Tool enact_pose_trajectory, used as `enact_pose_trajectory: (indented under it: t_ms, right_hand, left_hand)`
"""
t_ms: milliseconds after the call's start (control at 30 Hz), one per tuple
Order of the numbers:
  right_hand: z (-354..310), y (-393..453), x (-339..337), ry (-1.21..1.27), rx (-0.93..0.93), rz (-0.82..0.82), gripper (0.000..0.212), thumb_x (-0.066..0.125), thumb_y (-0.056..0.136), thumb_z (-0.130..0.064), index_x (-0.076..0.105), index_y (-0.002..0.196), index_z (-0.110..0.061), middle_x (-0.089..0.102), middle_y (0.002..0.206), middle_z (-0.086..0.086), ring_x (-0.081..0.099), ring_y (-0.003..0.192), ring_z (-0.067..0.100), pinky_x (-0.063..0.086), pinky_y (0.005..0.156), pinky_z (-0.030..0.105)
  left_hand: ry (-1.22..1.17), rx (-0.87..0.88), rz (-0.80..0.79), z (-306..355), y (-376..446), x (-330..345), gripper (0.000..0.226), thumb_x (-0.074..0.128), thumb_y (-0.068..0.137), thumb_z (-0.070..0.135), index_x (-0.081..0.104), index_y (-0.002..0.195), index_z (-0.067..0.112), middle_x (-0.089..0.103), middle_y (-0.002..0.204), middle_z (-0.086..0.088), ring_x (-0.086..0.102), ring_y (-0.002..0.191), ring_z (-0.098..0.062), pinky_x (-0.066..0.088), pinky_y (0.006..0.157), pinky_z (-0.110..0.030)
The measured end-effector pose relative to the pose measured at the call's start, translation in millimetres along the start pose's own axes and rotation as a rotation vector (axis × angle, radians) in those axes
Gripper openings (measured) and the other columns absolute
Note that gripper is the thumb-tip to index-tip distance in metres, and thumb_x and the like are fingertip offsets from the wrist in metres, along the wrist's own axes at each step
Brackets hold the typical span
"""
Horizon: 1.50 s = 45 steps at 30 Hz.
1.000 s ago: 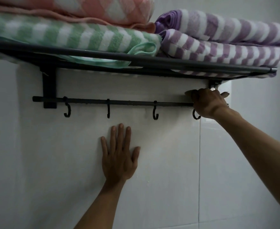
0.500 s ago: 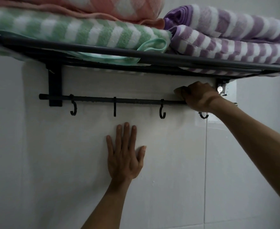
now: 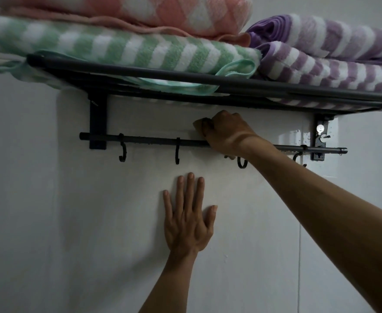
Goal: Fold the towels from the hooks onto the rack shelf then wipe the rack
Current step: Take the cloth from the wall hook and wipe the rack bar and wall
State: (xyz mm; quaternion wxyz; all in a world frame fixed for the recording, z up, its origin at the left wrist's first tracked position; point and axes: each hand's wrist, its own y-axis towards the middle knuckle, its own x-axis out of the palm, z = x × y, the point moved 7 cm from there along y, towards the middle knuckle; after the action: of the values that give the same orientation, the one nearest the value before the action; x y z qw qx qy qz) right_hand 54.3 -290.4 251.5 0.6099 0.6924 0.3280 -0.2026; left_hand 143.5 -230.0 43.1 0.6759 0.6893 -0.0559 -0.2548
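Right hand [image 3: 227, 133], fingers curled round a small tan cloth [image 3: 199, 125] pressed on the black hook rail [image 3: 154, 141] below the rack shelf [image 3: 185, 77] stacked with folded green [image 3: 117, 49], pink [image 3: 174, 12] and purple towels [image 3: 325, 55]; left hand [image 3: 188, 219], fingers straight, flat against the wall [image 3: 50, 199].

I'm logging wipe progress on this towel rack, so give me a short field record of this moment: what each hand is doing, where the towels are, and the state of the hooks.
right hand: grips a small tan cloth on the hook rail
left hand: flat on the wall, fingers spread
pink towel: folded on the green towel
purple towels: folded, stacked at the right of the rack shelf
hooks: four in view, all bare
task stage: towels shelved; wiping the rail
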Motion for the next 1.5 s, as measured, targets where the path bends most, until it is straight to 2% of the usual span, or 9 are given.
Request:
enact_pose_trajectory:
  t_ms: [267, 367, 533, 600, 667, 800, 1000, 1367, 1500]
  right_hand:
    - [-76, 16, 29, 0.111, -0.145, -0.046, 0.044, 0.033, 0.104, -0.049, 0.047, 0.075, -0.019, 0.055, 0.078, 0.001, 0.058, 0.073, 0.021, 0.042, 0.07, 0.032]
    - [-103, 26, 36, 0.103, -0.221, -0.014, 0.042, 0.032, 0.105, -0.048, 0.056, 0.101, -0.015, 0.059, 0.101, 0.008, 0.062, 0.094, 0.029, 0.042, 0.077, 0.028]
    - [-153, 28, 51, 0.236, -0.51, -0.03, 0.031, 0.039, 0.107, -0.023, 0.061, 0.126, -0.01, 0.064, 0.128, 0.008, 0.06, 0.109, 0.022, 0.042, 0.08, 0.014]
    - [-172, 24, 55, 0.301, -0.652, -0.074, 0.028, 0.045, 0.103, -0.009, 0.065, 0.122, -0.01, 0.066, 0.119, 0.0, 0.059, 0.105, 0.014, 0.04, 0.081, 0.004]
    - [-180, 25, 64, 0.266, -0.711, -0.181, 0.027, 0.047, 0.099, -0.001, 0.065, 0.113, -0.015, 0.066, 0.112, -0.005, 0.062, 0.103, 0.011, 0.045, 0.093, 0.012]
    - [-180, 31, 67, 0.009, -0.717, -0.262, 0.033, 0.041, 0.1, -0.006, 0.06, 0.122, -0.022, 0.058, 0.09, -0.007, 0.059, 0.075, 0.01, 0.049, 0.068, 0.025]
    - [-164, 32, 55, -0.097, -0.676, -0.26, 0.047, 0.042, 0.1, -0.004, 0.057, 0.139, -0.026, 0.066, 0.122, 0.007, 0.064, 0.099, 0.023, 0.055, 0.09, 0.038]
    - [-83, 27, 17, -0.314, -0.575, -0.26, 0.043, 0.044, 0.1, -0.013, 0.061, 0.132, -0.036, 0.068, 0.116, 0.002, 0.065, 0.095, 0.028, 0.054, 0.089, 0.041]
    - [-39, 19, 4, -0.348, -0.51, -0.254, 0.046, 0.046, 0.098, -0.012, 0.06, 0.134, -0.037, 0.066, 0.125, -0.001, 0.064, 0.102, 0.025, 0.054, 0.093, 0.041]
  left_hand:
    - [-0.016, -0.002, -0.01, 0, 0, 1, 0.079, 0.036, 0.098, 0.061, 0.013, 0.161, 0.021, 0.005, 0.17, -0.006, 0.006, 0.156, -0.027, 0.011, 0.123, -0.057]
    - [-0.036, 0.005, -0.012, 1, 1, -2, 0.078, 0.029, 0.1, 0.06, 0.005, 0.162, 0.02, 0.003, 0.17, -0.005, 0.005, 0.156, -0.027, 0.013, 0.122, -0.057]
    - [-0.047, 0.009, -0.072, 0, 1, 2, 0.073, 0.017, 0.101, 0.059, 0.015, 0.161, 0.018, 0.008, 0.169, -0.006, 0.007, 0.156, -0.027, 0.013, 0.122, -0.057]
    - [-0.033, 0.008, -0.111, -1, 1, 5, 0.073, 0.014, 0.099, 0.059, 0.025, 0.159, 0.019, 0.01, 0.168, -0.005, 0.006, 0.156, -0.027, 0.01, 0.122, -0.057]
    - [-0.028, 0.008, -0.114, -1, 1, 6, 0.072, 0.016, 0.099, 0.06, 0.026, 0.159, 0.021, 0.01, 0.168, -0.004, 0.005, 0.156, -0.027, 0.008, 0.123, -0.056]
    - [-0.036, 0.001, -0.052, -2, 1, 1, 0.075, 0.027, 0.1, 0.061, 0.007, 0.161, 0.022, 0.005, 0.169, -0.005, 0.006, 0.156, -0.026, 0.009, 0.122, -0.055]
    - [-0.024, -0.009, -0.047, -1, 0, -3, 0.078, 0.035, 0.099, 0.061, 0.01, 0.161, 0.023, 0.004, 0.17, -0.003, 0.005, 0.156, -0.025, 0.008, 0.122, -0.054]
    - [-0.016, -0.009, -0.04, -1, -1, -1, 0.076, 0.034, 0.099, 0.06, 0.013, 0.161, 0.022, 0.003, 0.17, -0.003, 0.004, 0.156, -0.024, 0.011, 0.123, -0.056]
    - [-0.004, -0.007, -0.034, 0, -1, -2, 0.076, 0.035, 0.099, 0.06, 0.014, 0.161, 0.022, 0.003, 0.17, -0.004, 0.004, 0.156, -0.025, 0.011, 0.123, -0.057]
